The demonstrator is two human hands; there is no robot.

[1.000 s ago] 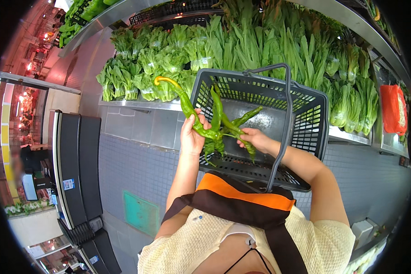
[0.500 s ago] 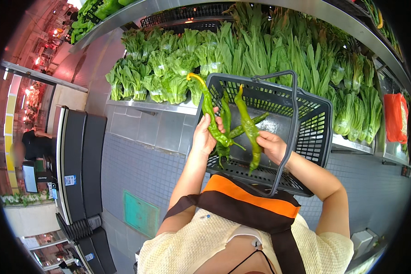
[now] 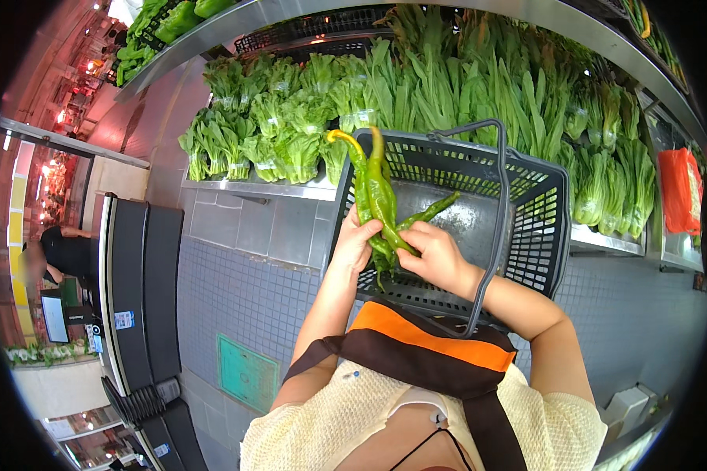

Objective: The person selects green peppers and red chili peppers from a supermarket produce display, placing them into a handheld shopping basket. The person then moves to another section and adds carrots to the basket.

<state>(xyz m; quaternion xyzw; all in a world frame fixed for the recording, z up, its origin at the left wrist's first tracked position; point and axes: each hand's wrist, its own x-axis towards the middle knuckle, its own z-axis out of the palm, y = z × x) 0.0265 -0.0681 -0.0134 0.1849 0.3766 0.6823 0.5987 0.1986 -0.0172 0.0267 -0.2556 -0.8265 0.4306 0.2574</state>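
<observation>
My left hand (image 3: 352,245) is closed around a long green chili pepper (image 3: 360,174) whose curled tip is yellow. Against it lies a second long green chili pepper (image 3: 380,192), and my left thumb presses on it. The fingers of my right hand (image 3: 441,255) are bent around the lower end of that second pepper, close beside the left hand. Both hands are over a black plastic shopping basket (image 3: 556,235) with slotted walls and a raised handle (image 3: 504,196). Another green chili pepper (image 3: 436,209) slants across the basket's inside; more pepper ends show below my hands.
Bundled leafy greens (image 3: 291,145) fill a metal-edged shelf (image 3: 291,187) behind the basket. A red bag (image 3: 679,191) hangs at the right. A strapped black and orange pouch (image 3: 428,334) is at my front. On the left stand a dark counter (image 3: 145,282) and a person (image 3: 67,251).
My right hand has moved left with its pepper, bringing it alongside the one in my left hand. The left thumb now lies over that second pepper.
</observation>
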